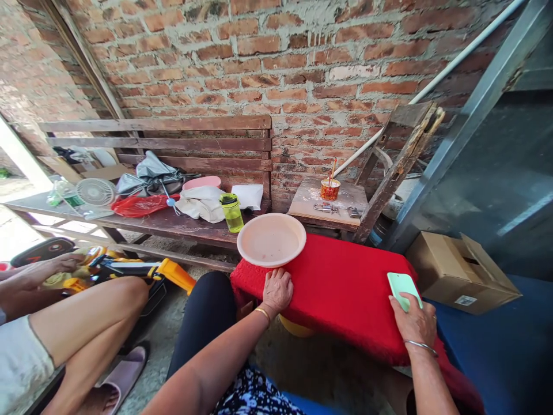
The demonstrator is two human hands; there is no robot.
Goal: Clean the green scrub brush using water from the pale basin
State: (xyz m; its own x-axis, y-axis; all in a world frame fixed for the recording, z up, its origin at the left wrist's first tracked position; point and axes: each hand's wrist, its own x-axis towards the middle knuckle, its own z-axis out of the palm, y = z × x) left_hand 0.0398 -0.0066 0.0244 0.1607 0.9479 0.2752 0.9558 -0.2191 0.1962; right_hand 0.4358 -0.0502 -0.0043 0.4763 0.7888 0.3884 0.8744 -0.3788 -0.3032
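On the red cloth [345, 288] covering a low table, a pale pink basin [271, 239] stands at the left end, with what looks like a little water in it. My left hand [277, 290] lies on the cloth just below the basin's rim, its fingers laid down and holding nothing. Whether the fingertips touch the rim I cannot tell. At the table's right end my right hand [417, 320] is closed on a mint-green phone [402, 286], which lies back side up with its camera at the top corner.
Behind, a wooden bench [194, 223] bears a yellow-green water bottle [232, 213], a fan [95, 191], cloths and bags. An old chair [298, 203] holds a paper cup [330, 189] and padlocks. A cardboard box [449, 274] stands right; another person's legs [99, 311] are at left.
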